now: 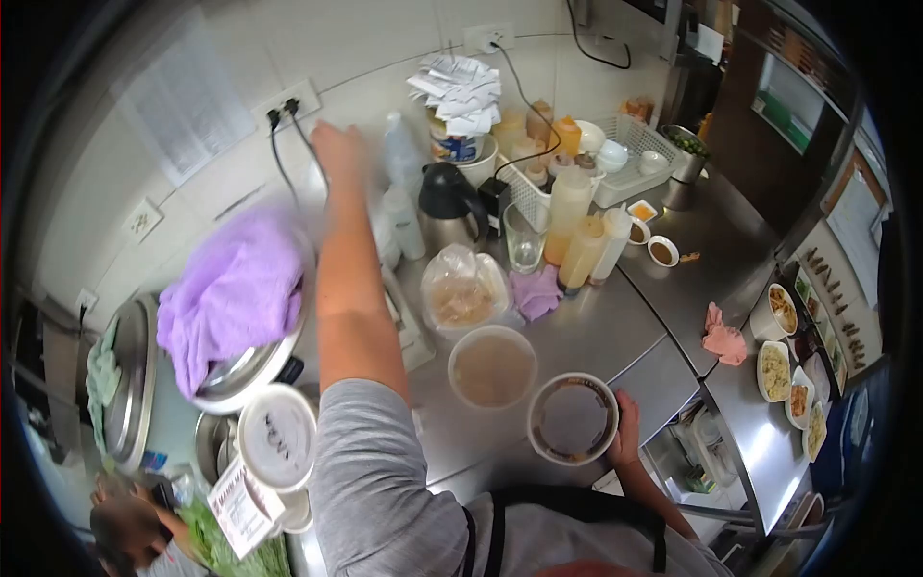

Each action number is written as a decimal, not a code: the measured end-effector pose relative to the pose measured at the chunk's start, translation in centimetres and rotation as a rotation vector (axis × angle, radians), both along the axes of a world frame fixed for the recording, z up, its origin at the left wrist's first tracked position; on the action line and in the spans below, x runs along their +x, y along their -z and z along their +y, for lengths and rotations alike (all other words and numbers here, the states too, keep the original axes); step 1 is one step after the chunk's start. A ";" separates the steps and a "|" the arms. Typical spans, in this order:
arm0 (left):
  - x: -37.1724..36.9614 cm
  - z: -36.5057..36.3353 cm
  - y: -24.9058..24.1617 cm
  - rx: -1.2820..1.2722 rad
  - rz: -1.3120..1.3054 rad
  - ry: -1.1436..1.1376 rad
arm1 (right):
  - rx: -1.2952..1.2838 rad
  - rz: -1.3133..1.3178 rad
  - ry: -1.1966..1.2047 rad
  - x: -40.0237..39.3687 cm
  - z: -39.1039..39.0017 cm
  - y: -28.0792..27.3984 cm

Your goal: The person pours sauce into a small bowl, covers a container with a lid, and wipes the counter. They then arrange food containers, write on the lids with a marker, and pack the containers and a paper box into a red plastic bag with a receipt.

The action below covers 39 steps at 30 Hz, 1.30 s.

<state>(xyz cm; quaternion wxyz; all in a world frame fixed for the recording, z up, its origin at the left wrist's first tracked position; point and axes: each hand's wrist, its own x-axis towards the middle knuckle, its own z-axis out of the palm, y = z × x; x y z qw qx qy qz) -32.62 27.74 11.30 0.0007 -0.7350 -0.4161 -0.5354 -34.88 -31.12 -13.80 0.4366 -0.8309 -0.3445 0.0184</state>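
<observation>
My left arm stretches up across the counter. My left hand [341,154] is close to the wall beside the plugs [286,113]; it is smeared by motion and its fingers do not show clearly. My right hand [625,430] grips the side of a round bowl [574,420] with brown residue inside its rim. Just left of that stands a round tub [492,367] with light brown contents. Behind it sits a plastic bag of food [460,293] in a white container. A purple cloth [231,288] covers much of a lidded pot [245,370] left of my arm.
A thermos jug [450,207], a glass [524,240] and several sauce bottles [582,250] stand along the back. Small sauce cups [663,252] and filled food dishes [774,373] are to the right. A person [135,529] is at lower left. Power cords hang down the wall.
</observation>
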 end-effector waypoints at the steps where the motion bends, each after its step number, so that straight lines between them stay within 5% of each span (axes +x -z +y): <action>1: 0.1 1.5 0.1 0.008 0.014 -0.013 | -0.031 0.029 -0.004 -0.2 0.1 -0.2; 6: -0.4 5.6 -0.3 -0.220 0.210 -0.016 | -0.040 -0.142 0.052 -0.3 0.6 -0.3; 10: -0.9 5.6 -1.3 -0.007 0.239 -0.050 | -0.044 -0.092 0.061 -0.6 0.5 -0.4; 18: -1.5 -0.7 -10.1 0.214 -0.305 0.096 | 0.030 -0.048 -0.014 0.2 -0.3 0.1; 21: -5.2 -7.9 -13.6 0.098 -0.751 0.515 | 0.276 0.011 0.000 0.1 -0.2 0.4; 22: -6.8 -10.8 -13.6 0.046 -0.814 0.613 | 0.665 0.347 -0.026 1.3 -0.2 3.8; 23: -8.3 -13.3 -13.3 0.005 -0.885 0.714 | 0.637 0.457 0.085 2.1 -0.6 2.7; 24: -9.7 -15.9 -11.3 0.033 -0.724 0.709 | 0.613 0.556 0.194 3.3 -0.3 0.2; 27: -14.3 -23.8 -3.7 -0.032 -0.284 0.595 | 0.624 0.156 -0.017 7.7 4.5 -9.0; 29: -17.0 -27.5 3.1 -0.680 -0.684 0.980 | 0.579 0.100 -0.245 7.9 10.5 -15.3; 31: -19.3 -31.2 9.1 -0.789 -0.689 0.923 | 0.379 0.129 -0.492 7.1 16.8 -19.1; 32: -20.9 -32.1 12.7 -0.686 -0.447 0.851 | 0.368 0.272 -0.612 6.4 20.8 -19.2; 36: -27.0 -35.5 24.7 -0.893 -0.114 0.699 | -0.005 0.162 -0.669 3.7 35.5 -15.6; 39: -30.6 -38.1 26.5 -1.084 -0.028 0.729 | -0.151 0.087 -0.559 1.4 44.6 -11.8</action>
